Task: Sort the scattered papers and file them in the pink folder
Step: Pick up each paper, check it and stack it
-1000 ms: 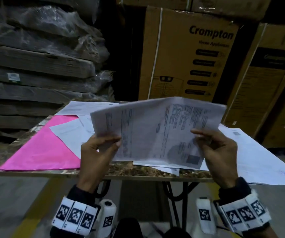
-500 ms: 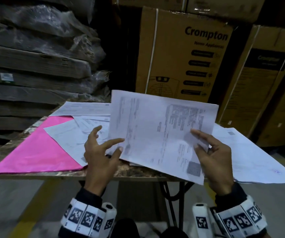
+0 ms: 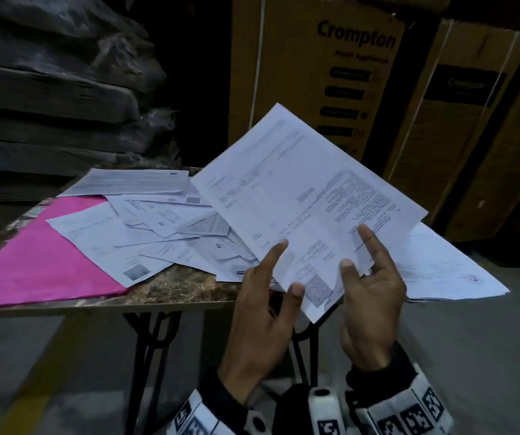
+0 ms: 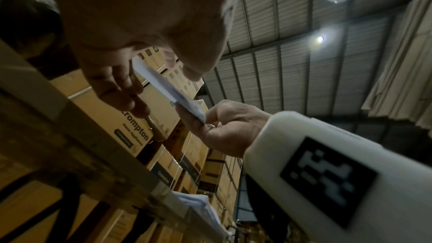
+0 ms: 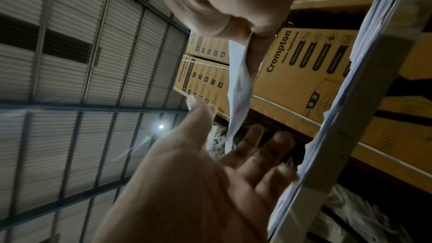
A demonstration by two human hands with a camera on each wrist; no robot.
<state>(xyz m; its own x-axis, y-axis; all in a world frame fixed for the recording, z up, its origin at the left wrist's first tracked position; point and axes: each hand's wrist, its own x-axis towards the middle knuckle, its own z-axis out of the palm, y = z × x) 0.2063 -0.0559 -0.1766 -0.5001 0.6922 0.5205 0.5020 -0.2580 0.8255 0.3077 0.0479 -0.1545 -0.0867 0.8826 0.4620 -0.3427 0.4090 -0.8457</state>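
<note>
My right hand (image 3: 354, 246) pinches the lower edge of a few printed sheets (image 3: 299, 199), held tilted above the table's right half. The right wrist view shows the same pinch, thumb against fingers (image 5: 250, 34), on the sheets (image 5: 239, 80). My left hand (image 3: 286, 268) is spread at the sheets' lower left edge, thumb in front and straight fingers (image 5: 268, 136) behind, without closing on them. The pink folder (image 3: 32, 262) lies flat and closed on the table's left side. Scattered papers (image 3: 145, 227) overlap its right edge and cover the table's middle.
A thicker pile of sheets (image 3: 440, 268) hangs over the right edge of the small marble-topped table (image 3: 174, 287). Tall cardboard boxes (image 3: 315, 73) stand close behind. Wrapped flat stacks (image 3: 48, 89) fill the back left. Below the table is concrete floor.
The left hand let go of the sheets' left edge, then moved right to their lower edge beside the right hand. The sheets swung from level to steeply tilted.
</note>
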